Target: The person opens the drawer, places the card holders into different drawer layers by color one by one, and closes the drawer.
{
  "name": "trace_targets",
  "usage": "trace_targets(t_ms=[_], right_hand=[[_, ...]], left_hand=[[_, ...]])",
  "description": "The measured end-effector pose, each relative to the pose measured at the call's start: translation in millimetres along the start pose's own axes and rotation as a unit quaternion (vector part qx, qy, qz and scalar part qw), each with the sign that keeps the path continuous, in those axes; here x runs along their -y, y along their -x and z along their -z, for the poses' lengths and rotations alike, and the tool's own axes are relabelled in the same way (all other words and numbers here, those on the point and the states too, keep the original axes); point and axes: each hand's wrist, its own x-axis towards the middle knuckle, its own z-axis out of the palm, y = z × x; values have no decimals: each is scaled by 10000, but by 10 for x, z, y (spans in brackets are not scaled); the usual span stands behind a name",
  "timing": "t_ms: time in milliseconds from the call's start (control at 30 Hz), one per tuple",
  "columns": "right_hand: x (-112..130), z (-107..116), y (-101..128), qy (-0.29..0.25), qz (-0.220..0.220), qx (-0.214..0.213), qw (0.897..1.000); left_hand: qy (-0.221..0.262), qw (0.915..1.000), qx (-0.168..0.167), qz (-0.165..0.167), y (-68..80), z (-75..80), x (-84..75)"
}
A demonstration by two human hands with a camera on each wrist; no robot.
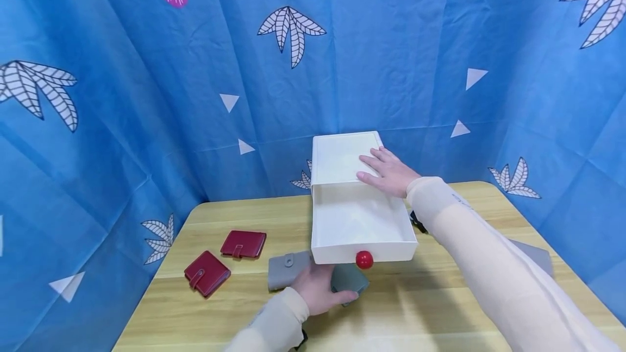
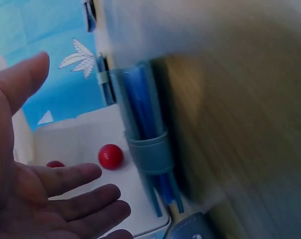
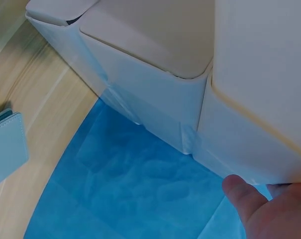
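A white box [image 1: 342, 159] stands at the back of the table with its drawer [image 1: 359, 221] pulled out, a round red knob [image 1: 364, 259] on the drawer front. My right hand [image 1: 388, 173] rests on the box top at its right edge, fingers spread. In front of the drawer, my left hand [image 1: 320, 289] reaches over a green card holder [image 1: 348, 282], thumb by its near edge. In the left wrist view the strapped card holder [image 2: 150, 154] stands just beyond my extended fingers. A grey wallet [image 1: 288, 269] with a snap lies left of that hand, partly covered by it.
Two dark red wallets, one nearer [image 1: 207, 274] and one farther [image 1: 243, 244], lie on the left of the wooden table [image 1: 161, 319]. Another grey wallet [image 1: 535, 257] lies at the right, partly behind my right sleeve. A blue patterned curtain [image 1: 391, 69] hangs behind the table.
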Motion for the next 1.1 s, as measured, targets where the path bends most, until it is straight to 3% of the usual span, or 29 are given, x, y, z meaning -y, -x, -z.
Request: trace_targets(t_ms=[167, 400, 733, 1100], right_hand=[[7, 11, 6, -46, 52, -28, 10000], [11, 6, 1, -29, 141, -93, 9999], [39, 15, -8, -39, 147, -103, 9998], [34, -11, 12, -76, -11, -112, 9999]], left_hand=[[-534, 9982, 88, 253, -111, -134, 13], [-682, 9967, 138, 416, -180, -201, 49], [-982, 9946, -76, 313, -184, -280, 110], [-1346, 9901, 291, 279, -116, -310, 113]])
